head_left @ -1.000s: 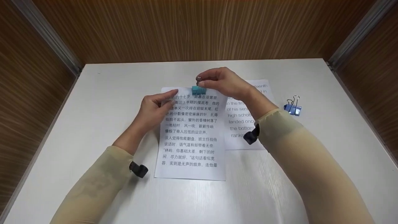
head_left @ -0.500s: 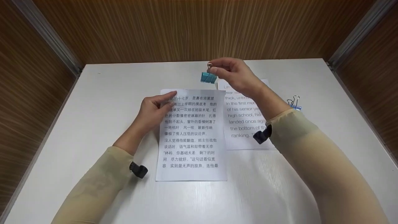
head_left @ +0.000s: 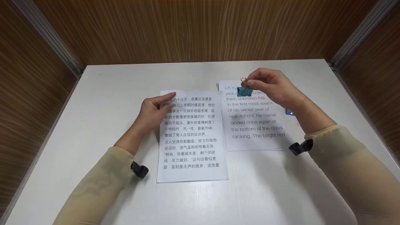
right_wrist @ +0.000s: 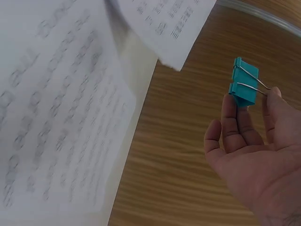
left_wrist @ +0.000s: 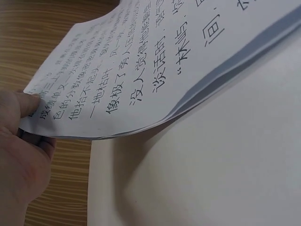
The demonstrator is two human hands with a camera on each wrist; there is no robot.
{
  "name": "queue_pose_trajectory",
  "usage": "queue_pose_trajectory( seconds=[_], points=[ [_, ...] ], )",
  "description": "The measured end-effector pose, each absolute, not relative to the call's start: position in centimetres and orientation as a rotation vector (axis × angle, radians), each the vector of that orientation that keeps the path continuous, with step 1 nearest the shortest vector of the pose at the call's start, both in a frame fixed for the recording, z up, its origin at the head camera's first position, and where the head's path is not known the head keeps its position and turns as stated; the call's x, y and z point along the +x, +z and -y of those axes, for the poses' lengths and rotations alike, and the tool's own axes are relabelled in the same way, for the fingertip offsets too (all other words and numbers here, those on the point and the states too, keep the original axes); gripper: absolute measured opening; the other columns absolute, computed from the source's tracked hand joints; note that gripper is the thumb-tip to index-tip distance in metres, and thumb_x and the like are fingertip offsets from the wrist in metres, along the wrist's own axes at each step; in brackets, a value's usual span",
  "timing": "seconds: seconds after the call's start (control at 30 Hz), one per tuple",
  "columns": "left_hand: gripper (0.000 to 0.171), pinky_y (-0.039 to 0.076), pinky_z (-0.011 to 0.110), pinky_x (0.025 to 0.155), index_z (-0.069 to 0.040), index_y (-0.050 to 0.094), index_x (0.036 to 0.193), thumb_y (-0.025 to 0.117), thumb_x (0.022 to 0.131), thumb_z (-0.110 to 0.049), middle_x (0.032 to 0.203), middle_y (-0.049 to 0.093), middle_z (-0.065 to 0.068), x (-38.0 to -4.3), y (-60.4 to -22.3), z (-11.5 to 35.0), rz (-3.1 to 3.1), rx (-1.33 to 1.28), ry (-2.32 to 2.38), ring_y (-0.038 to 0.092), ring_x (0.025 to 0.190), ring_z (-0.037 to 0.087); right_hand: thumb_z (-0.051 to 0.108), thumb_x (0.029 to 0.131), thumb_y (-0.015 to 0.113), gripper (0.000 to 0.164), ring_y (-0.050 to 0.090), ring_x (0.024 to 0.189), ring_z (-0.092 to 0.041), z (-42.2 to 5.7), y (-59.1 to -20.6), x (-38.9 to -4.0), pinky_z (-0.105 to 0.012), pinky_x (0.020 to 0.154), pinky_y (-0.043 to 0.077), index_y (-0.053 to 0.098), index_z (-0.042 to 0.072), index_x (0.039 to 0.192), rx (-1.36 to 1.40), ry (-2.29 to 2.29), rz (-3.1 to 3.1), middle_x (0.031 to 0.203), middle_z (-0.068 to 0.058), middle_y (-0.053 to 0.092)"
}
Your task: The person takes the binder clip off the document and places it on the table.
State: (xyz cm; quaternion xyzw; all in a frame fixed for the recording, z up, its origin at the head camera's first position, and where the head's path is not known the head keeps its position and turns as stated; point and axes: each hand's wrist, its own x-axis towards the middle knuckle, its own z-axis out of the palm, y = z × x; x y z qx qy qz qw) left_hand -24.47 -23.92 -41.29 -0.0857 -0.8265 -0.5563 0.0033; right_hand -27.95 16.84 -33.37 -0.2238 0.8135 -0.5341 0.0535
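Observation:
My left hand [head_left: 153, 113] pinches the upper left edge of a sheaf of paper printed with Chinese text [head_left: 190, 137]. In the left wrist view the thumb lies on top of the paper [left_wrist: 122, 80], whose top end is raised off the table. My right hand [head_left: 276, 86] holds a teal binder clip [head_left: 244, 91] by its wire handles, above the top of a second sheet with English print [head_left: 253, 125]. The right wrist view shows the teal binder clip [right_wrist: 245, 82] hanging free of any paper, thumb and fingers at its wires.
A blue binder clip [head_left: 290, 112] lies on the white table [head_left: 109, 93] to the right, mostly hidden behind my right wrist. A wood-grain panel [head_left: 200, 31] rises at the table's back edge, with similar panels on both sides.
My right hand has pulled the teal binder clip off the top edge of the Chinese-text paper and carried it right, over the English sheet. The left hand has hardly moved.

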Motion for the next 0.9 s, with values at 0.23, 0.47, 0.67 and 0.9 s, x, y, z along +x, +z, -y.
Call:
queue_pose_trajectory(
  seconds=[0.23, 0.47, 0.67, 0.9],
  points=[
    [0.039, 0.029, 0.031, 0.125, -0.024, 0.07, 0.141, 0.069, 0.104, -0.011, 0.151, 0.061, -0.005, -25.0, -41.9, 24.4, 2.584, -0.235, -1.776, 0.046, 0.148, 0.012, 0.024, 0.108, 0.066, 0.027, 0.067, 0.107, -0.024, -21.5, -34.9, -26.6, -0.022, 0.099, 0.051, 0.072, -0.001, 0.117, -0.557, -1.504, -2.57, 0.117, -0.011, 0.075],
    [0.039, 0.029, 0.031, 0.126, -0.022, 0.069, 0.142, 0.068, 0.105, -0.01, 0.151, 0.061, -0.004, -25.1, -42.2, 24.6, 2.574, -0.235, -1.784, 0.045, 0.149, 0.012, 0.033, 0.106, 0.067, 0.032, 0.063, 0.104, -0.025, -25.5, -36.6, -25.6, -0.024, 0.086, 0.05, 0.073, 0.005, 0.121, -0.314, -1.365, -2.65, 0.117, -0.004, 0.074],
    [0.04, 0.03, 0.031, 0.125, -0.021, 0.069, 0.143, 0.068, 0.104, -0.009, 0.152, 0.06, -0.003, -25.4, -42.6, 24.4, 2.566, -0.21, -1.792, 0.046, 0.149, 0.013, 0.03, 0.106, 0.068, 0.031, 0.063, 0.102, -0.022, -28.6, -38.4, -25.2, -0.022, 0.089, 0.05, 0.072, 0.003, 0.122, -0.214, -1.312, -2.642, 0.113, -0.002, 0.075],
    [0.04, 0.03, 0.031, 0.125, -0.022, 0.069, 0.143, 0.068, 0.104, -0.01, 0.152, 0.06, -0.003, -25.5, -42.9, 24.6, 2.555, -0.171, -1.816, 0.046, 0.148, 0.013, 0.029, 0.107, 0.068, 0.032, 0.062, 0.102, -0.016, -31.4, -39.7, -24.5, -0.016, 0.089, 0.052, 0.071, 0.001, 0.123, -0.199, -1.262, -2.623, 0.114, -0.005, 0.072]
  ],
)
